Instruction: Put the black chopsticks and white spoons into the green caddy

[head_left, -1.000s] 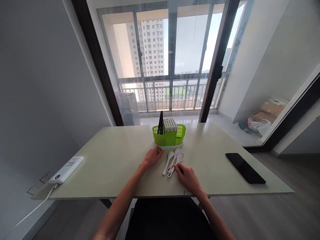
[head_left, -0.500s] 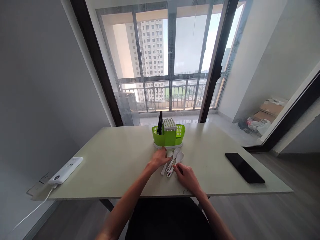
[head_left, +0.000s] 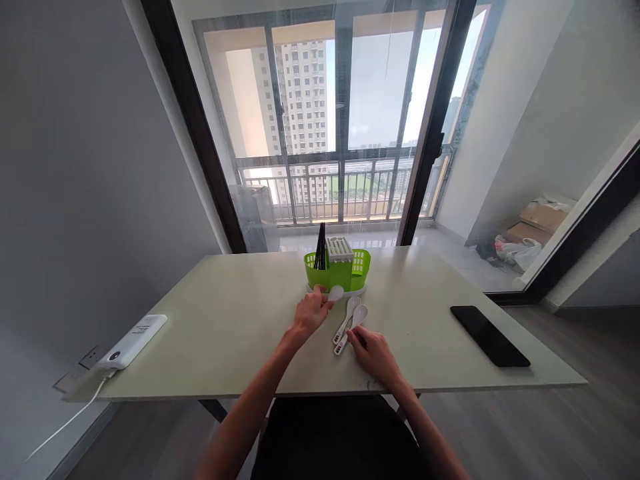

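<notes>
My left hand point(head_left: 311, 312) is closed on a white spoon point(head_left: 337, 293), whose bowl points right, lifted just in front of the green utensil holder point(head_left: 341, 275). Black chopsticks point(head_left: 320, 248) stand in the holder's left basket. Two more white spoons lie on the table: one spoon point(head_left: 353, 307) to the left, and another spoon point(head_left: 361, 316) beside it on the right. My right hand point(head_left: 373, 350) rests on the table with its fingers curled, the fingertips on the handle of the right-hand spoon.
A black phone point(head_left: 489, 335) lies at the right of the pale table point(head_left: 235, 320). At the left edge sits a white power bank point(head_left: 133, 343) with a white cable point(head_left: 75, 430). Beyond the table is a glass sliding door, with cardboard boxes point(head_left: 540, 220) behind it.
My left hand has picked up the leftmost spoon from the table and moved it slightly up and away, toward the holder. My right hand stays where it was.
</notes>
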### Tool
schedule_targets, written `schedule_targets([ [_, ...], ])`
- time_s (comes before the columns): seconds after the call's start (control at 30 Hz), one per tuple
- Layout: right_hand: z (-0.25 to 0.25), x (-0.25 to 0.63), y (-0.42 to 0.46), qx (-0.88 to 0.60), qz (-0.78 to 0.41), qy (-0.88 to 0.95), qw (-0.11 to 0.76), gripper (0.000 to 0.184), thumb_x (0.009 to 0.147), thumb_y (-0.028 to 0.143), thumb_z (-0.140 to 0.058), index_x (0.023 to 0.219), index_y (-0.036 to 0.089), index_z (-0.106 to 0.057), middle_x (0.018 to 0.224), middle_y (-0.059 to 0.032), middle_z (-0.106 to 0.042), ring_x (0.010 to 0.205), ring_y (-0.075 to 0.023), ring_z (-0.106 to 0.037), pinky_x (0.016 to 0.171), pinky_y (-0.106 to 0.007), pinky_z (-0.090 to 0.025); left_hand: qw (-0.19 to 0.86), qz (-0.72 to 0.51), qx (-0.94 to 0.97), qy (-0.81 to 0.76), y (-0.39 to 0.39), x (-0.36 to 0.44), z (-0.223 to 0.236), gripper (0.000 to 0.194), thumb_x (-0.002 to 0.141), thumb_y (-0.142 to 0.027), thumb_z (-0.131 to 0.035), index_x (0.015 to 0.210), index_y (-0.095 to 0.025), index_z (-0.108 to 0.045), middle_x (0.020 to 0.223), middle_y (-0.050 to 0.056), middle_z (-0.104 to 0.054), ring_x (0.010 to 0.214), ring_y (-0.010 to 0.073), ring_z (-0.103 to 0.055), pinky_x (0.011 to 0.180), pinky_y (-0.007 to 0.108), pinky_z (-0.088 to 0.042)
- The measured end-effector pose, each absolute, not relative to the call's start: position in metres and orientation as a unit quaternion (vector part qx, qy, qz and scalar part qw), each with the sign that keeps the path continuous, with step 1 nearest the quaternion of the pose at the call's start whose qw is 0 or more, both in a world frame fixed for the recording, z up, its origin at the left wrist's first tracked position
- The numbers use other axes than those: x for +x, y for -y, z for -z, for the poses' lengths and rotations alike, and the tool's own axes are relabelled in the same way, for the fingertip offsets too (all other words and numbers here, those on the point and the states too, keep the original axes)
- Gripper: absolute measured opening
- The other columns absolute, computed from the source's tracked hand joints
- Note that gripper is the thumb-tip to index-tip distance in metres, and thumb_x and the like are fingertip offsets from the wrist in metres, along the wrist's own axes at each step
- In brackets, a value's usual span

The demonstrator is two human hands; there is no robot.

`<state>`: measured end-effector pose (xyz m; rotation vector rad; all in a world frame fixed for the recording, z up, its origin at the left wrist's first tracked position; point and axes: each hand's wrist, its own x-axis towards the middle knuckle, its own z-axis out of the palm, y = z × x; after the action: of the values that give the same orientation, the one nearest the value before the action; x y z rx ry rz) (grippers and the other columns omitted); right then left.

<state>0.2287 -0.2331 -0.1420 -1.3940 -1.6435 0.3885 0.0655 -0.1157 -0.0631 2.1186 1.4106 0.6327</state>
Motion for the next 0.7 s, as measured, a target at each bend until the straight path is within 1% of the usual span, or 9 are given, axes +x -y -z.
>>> schedule_targets([
  [0.1,0.140,0.229,0.234,-0.562,-0.170,0.662,0.465,0.048,0.104,0.055,-0.041,0.073,0.023,-0.058,0.063,-0.0014,-0.064,0.056,-0.0166,-0.053,0.058,-0.026,-0.035,0.396,-0.300,0.748,-0.440,0.122,0.071,0.056,0.050,0.090,-0.051,-0.067,0.126,-0.019,-0.058,0.095,0.010,-0.078,0.082,0.0236,-0.073,0.080,0.034,-0.052],
  [0.17,0.139,0.229,0.235,-0.557,-0.182,0.659,0.471,0.047,0.104,0.053,-0.040,0.075,0.023,-0.059,0.065,-0.0025,-0.066,0.059,-0.0176,-0.056,0.059,-0.026,-0.036,0.478,-0.333,0.714,-0.388,0.125,0.076,0.054,0.056,0.087,-0.058,-0.068,0.124,-0.017,-0.060,0.097,0.010,-0.078,0.085,0.0217,-0.071,0.082,0.032,-0.053],
  [0.23,0.136,0.228,0.237,-0.546,-0.198,0.659,0.477,0.045,0.104,0.053,-0.040,0.081,0.022,-0.063,0.071,-0.0037,-0.069,0.063,-0.0185,-0.060,0.061,-0.026,-0.039,0.549,-0.352,0.678,-0.341,0.127,0.080,0.054,0.060,0.083,-0.064,-0.069,0.116,-0.015,-0.066,0.097,0.011,-0.076,0.089,0.0207,-0.069,0.085,0.032,-0.052],
  [0.33,0.131,0.227,0.240,-0.520,-0.227,0.671,0.478,0.042,0.103,0.055,-0.041,0.097,0.022,-0.067,0.074,-0.0026,-0.071,0.064,-0.0181,-0.063,0.065,-0.026,-0.045,0.633,-0.364,0.622,-0.282,0.132,0.085,0.058,0.062,0.079,-0.071,-0.070,0.102,-0.013,-0.072,0.094,0.010,-0.072,0.087,0.0179,-0.066,0.084,0.031,-0.051],
  [0.43,0.126,0.227,0.243,-0.471,-0.301,0.676,0.480,0.050,0.105,0.056,-0.031,0.106,0.021,-0.067,0.063,0.0005,-0.067,0.055,-0.0169,-0.061,0.063,-0.027,-0.049,0.689,-0.377,0.569,-0.244,0.137,0.089,0.065,0.062,0.077,-0.070,-0.073,0.102,-0.014,-0.073,0.091,0.007,-0.067,0.085,0.0150,-0.063,0.081,0.029,-0.050],
  [0.5,0.122,0.229,0.244,-0.419,-0.388,0.650,0.502,0.056,0.105,0.058,-0.025,0.107,0.020,-0.066,0.065,-0.0010,-0.067,0.053,-0.0171,-0.061,0.057,-0.028,-0.048,0.713,-0.381,0.543,-0.228,0.141,0.093,0.069,0.058,0.075,-0.067,-0.077,0.102,-0.015,-0.074,0.089,0.006,-0.066,0.082,0.0135,-0.061,0.078,0.027,-0.049],
  [0.57,0.119,0.232,0.244,-0.382,-0.455,0.606,0.530,0.054,0.103,0.062,-0.032,0.105,0.020,-0.065,0.074,-0.0036,-0.070,0.052,-0.0166,-0.060,0.051,-0.028,-0.045,0.729,-0.379,0.526,-0.218,0.144,0.097,0.072,0.055,0.075,-0.063,-0.080,0.101,-0.015,-0.075,0.086,0.004,-0.065,0.076,0.0120,-0.060,0.072,0.026,-0.048],
  [0.6,0.118,0.234,0.244,-0.378,-0.467,0.588,0.542,0.052,0.101,0.064,-0.037,0.103,0.020,-0.064,0.077,-0.0038,-0.070,0.051,-0.0158,-0.059,0.050,-0.028,-0.044,0.734,-0.378,0.521,-0.215,0.146,0.098,0.073,0.053,0.076,-0.061,-0.080,0.101,-0.015,-0.075,0.086,0.004,-0.065,0.073,0.0114,-0.059,0.070,0.026,-0.047],
  [0.7,0.115,0.238,0.243,-0.388,-0.467,0.561,0.562,0.045,0.097,0.064,-0.050,0.094,0.021,-0.063,0.074,-0.0013,-0.067,0.048,-0.0124,-0.052,0.048,-0.027,-0.041,0.738,-0.380,0.515,-0.212,0.147,0.102,0.073,0.048,0.079,-0.056,-0.080,0.103,-0.015,-0.075,0.087,0.004,-0.068,0.074,0.0111,-0.060,0.074,0.026,-0.048],
])
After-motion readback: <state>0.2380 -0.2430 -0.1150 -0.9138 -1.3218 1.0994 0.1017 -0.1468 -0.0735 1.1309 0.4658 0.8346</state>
